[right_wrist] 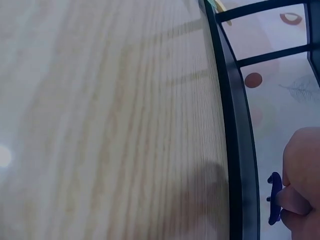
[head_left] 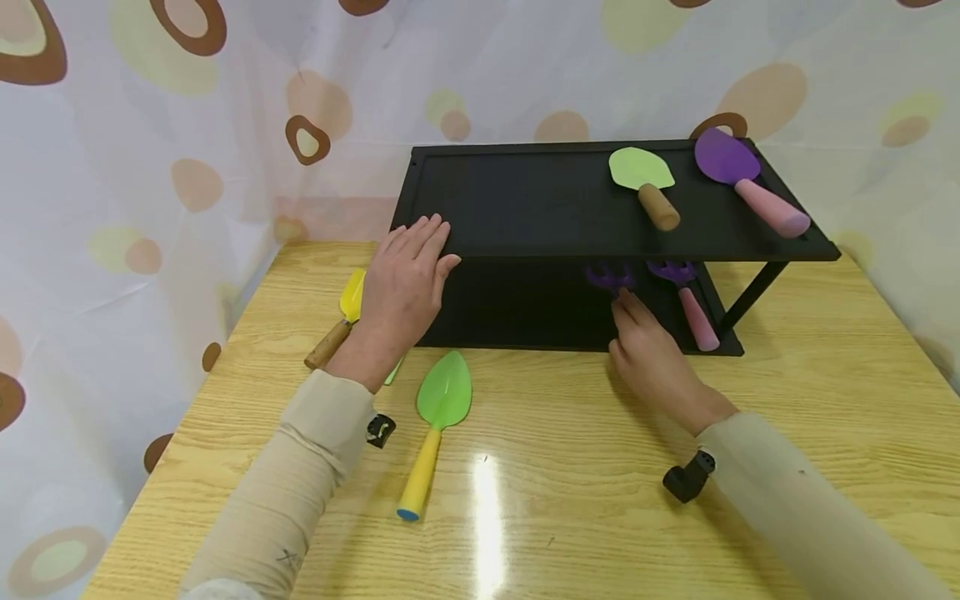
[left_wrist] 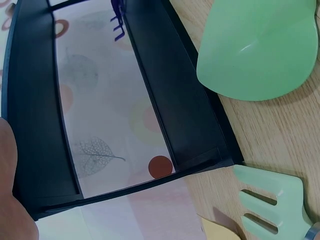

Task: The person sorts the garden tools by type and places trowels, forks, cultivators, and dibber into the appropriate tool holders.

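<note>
My right hand [head_left: 652, 358] reaches under the upper board of a black two-tier shelf [head_left: 525, 200]. It grips a purple hand fork [head_left: 611, 277] whose handle is hidden by the fingers; the tines point toward the back over the lower tier. In the right wrist view, the fingertips [right_wrist: 292, 200] sit right behind the purple fork [right_wrist: 274, 200]. My left hand [head_left: 405, 287] rests at the upper board's front left corner with its fingers extended. A second purple fork [head_left: 675, 272] with a pink handle [head_left: 699, 321] lies on the lower tier, right of my right hand.
On the upper board lie a green trowel [head_left: 641, 169] with a wooden handle and a purple trowel [head_left: 726, 157] with a pink handle. A green trowel [head_left: 445, 392], a yellow-headed tool [head_left: 352, 296] and a green fork [left_wrist: 275, 200] lie on the table. A patterned curtain [head_left: 487, 67] hangs behind.
</note>
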`<state>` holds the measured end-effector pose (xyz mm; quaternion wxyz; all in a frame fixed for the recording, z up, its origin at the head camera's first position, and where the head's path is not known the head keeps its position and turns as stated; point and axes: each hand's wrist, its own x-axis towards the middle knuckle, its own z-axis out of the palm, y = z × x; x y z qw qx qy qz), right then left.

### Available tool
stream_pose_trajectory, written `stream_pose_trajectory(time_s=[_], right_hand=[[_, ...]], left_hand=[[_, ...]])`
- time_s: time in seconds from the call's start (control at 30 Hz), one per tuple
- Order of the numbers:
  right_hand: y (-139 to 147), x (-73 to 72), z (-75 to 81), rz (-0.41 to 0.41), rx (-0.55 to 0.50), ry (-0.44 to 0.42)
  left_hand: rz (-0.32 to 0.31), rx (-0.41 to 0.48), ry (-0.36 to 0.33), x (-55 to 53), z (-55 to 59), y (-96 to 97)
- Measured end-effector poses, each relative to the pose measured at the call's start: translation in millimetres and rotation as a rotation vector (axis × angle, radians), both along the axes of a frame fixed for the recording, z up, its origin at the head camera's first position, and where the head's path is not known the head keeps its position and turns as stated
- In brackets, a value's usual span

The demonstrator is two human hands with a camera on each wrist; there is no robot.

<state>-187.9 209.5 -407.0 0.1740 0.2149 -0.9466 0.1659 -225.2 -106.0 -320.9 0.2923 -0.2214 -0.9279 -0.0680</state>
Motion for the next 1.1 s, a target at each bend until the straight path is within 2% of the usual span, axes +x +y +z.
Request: stream_pose_trajectory(time_s=[0.23,0.5,1.0,1.1], right_hand=[[-3,-14.5,-3.8,-0.049,0.013,-0.062],[-4,-26.7,-5.5,-0.065,0.027,-0.114],[-9,-35.8,-13.6,-0.075,0.092,-0.173],[-8,-36.1,-16.8,-0.069,0.112,-0.153]], left_hand=[[-0.006,0.006,0.003,-0.4,-0.8,-0.7],[-0.007,0.013,0.014,-0.7,-0.3,-0.4],[0.004,-0.003,-0.003,-1.4,-1.4,-2.5],[-0.001,-0.003,-0.003,-1.1,-1.4,-2.0]])
